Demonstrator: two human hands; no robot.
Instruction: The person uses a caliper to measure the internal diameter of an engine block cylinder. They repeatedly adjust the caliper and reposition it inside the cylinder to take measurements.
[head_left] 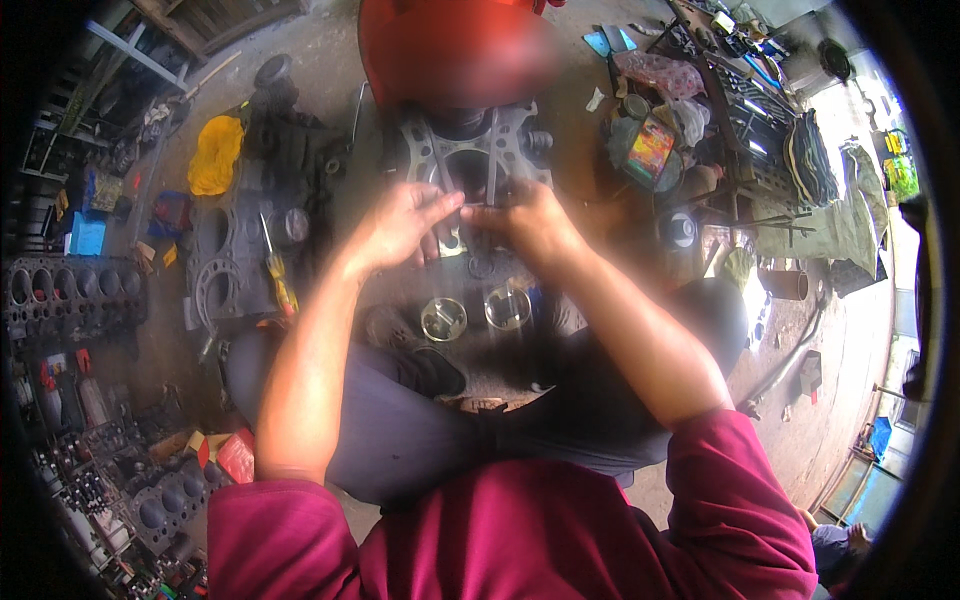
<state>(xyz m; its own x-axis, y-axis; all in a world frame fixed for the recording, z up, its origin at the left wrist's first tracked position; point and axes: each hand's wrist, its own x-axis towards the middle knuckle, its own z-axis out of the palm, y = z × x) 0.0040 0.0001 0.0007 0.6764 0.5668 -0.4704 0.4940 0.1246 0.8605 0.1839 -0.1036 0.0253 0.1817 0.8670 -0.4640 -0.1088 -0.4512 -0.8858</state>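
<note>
My left hand [400,225] and my right hand [530,222] are held close together over a grey metal engine block [510,140]. Both hands have fingers and thumbs drawn into a pinch, the thumb tips almost meeting. Whatever they pinch is too small or blurred to name. Nearer to me, two round metal pistons [443,319] lie side by side with their hollow ends showing. My legs are bent on either side of these parts.
A large red-orange shape [440,55], partly blurred, looms beyond the block. Further engine blocks [75,285] and a yellow cloth [215,155] are at the left, with a yellow-handled screwdriver [278,275]. Tools crowd a rack [750,110] at the right. Another person [840,550] is at the lower right.
</note>
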